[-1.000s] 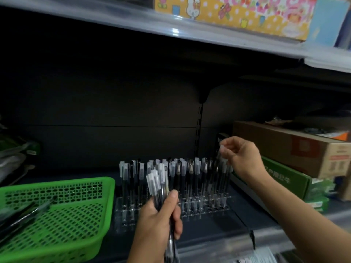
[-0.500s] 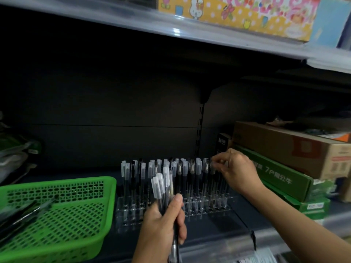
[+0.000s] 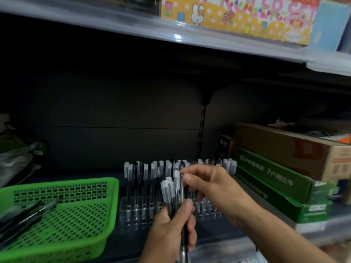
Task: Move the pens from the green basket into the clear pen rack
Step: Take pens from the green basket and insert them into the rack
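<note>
— While the left hand [image 3: 171, 227] sits nearest, at about six o'clock, what is it doing?

— It is wrapped tight around a bundle of pens [image 3: 173, 192], caps up, thumb pressed across the barrels.

— And the right hand [image 3: 206, 184]?

— Reaching in from four o'clock, its fingertips [image 3: 187, 177] are pinched together at the cap of the tallest pen in that bundle. Motion blur hides exactly how firm the pinch is.

— Where is the green basket [image 3: 112, 204]?

— On the shelf at eight o'clock, just beside the rack. A few dark pens in the basket [image 3: 28, 213] lie slanted along its left side, blurred.

— The clear pen rack [image 3: 133, 211]?

— Right behind the hands, toward twelve o'clock. Rows of racked pens [image 3: 144, 171] stand upright in it, pale caps on top.

— Anything farther off?

— At two o'clock, a brown carton [image 3: 284, 147] rests on stacked green boxes [image 3: 273, 179]. High at one o'clock, on the upper shelf [image 3: 133, 27], sits a yellow box with a rabbit [image 3: 237, 18].
</note>
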